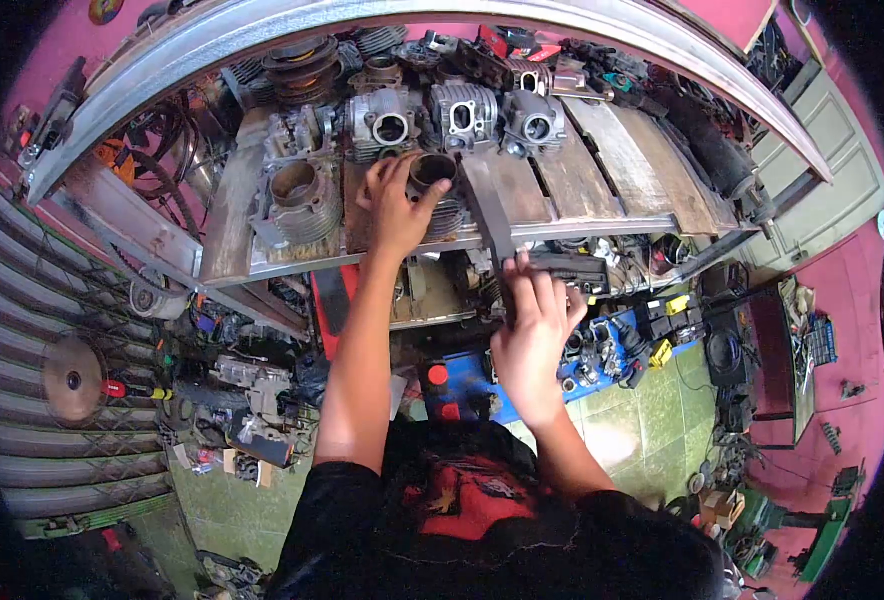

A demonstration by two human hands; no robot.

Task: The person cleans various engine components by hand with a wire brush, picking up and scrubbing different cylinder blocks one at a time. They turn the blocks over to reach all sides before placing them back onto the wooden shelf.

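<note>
My left hand (pixel 400 208) grips a finned engine cylinder (pixel 446 215) near the front of the wooden shelf, thumb at its round top opening and fingers over the far left side. In my right hand (pixel 535 335) is a long, flat, dark grey bar (pixel 492 210), held by its near end. The bar slants up and away, its far end lying just right of the cylinder. To the left of my left hand stands a second finned cylinder (pixel 307 222) with a rusty bore. Behind the gripped cylinder, several cylinder heads (pixel 390 125) sit in a row.
The plank shelf (pixel 642 165) has gaps between its boards and a metal front edge. A curved-looking metal frame bar (pixel 442 12) crosses overhead. Below, a blue surface (pixel 472 375) carries metal parts. A grinding disc tool (pixel 74 380) is by the shutter at left.
</note>
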